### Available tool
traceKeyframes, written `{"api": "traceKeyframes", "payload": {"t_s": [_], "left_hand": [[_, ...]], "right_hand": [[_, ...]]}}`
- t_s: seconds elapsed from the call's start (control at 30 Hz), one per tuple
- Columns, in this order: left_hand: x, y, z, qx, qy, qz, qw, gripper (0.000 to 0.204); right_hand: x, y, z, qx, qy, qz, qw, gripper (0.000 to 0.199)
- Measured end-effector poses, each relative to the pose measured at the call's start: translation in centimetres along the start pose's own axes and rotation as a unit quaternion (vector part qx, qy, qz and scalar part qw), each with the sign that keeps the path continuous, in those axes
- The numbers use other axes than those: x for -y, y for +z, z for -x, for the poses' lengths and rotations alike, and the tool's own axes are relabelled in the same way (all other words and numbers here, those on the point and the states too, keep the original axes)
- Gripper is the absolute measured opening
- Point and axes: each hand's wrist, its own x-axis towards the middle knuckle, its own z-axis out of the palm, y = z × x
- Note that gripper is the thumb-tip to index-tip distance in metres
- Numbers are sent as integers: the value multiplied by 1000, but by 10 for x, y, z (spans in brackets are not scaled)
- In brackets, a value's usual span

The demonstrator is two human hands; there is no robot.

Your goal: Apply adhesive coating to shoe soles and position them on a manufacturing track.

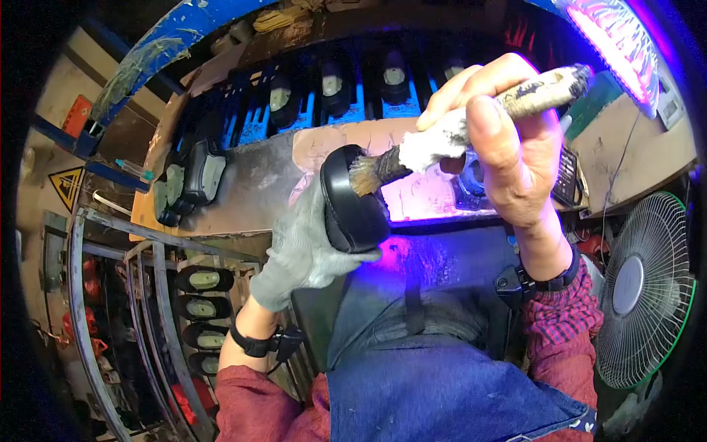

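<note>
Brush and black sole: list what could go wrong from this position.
1. The left hand in a grey glove grips the black sole only at its lower end, so brush pressure might tilt or twist it.
2. The right hand is bare; the brush handle is caked with white residue, which may get on the skin.
3. The brushing happens above the lap, so drips could land on the blue apron.

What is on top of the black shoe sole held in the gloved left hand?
The bristles of a worn brush, held by the right hand, rest on the black shoe sole. The gloved left hand grips it from below, covering its underside.
</note>
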Motion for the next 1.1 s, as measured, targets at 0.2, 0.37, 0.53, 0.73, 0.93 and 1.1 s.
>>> {"api": "traceKeyframes", "payload": {"t_s": [0.2, 0.37, 0.53, 0.73, 0.93, 1.1], "left_hand": [[11, 2, 9, 122, 22, 108, 986, 102], [13, 2, 8, 174, -38, 165, 970, 85], [21, 5, -3, 198, -77, 277, 937, 72], [32, 11, -11, 186, -126, 396, 890, 40], [78, 26, -21, 173, -86, 378, 905, 34], [53, 42, -36, 65, -176, 565, 803, 43]], "right_hand": [[-22, 6, 1, -61, 73, -115, 989, 13], [-45, 0, 17, -60, 93, -48, 993, 13], [-56, 1, 30, -7, 139, 1, 990, 17], [-73, 10, 49, -47, 138, -6, 989, 11], [-79, 14, 81, -54, 219, -65, 972, 10], [-79, -8, 100, -125, 229, -9, 965, 5]]}}
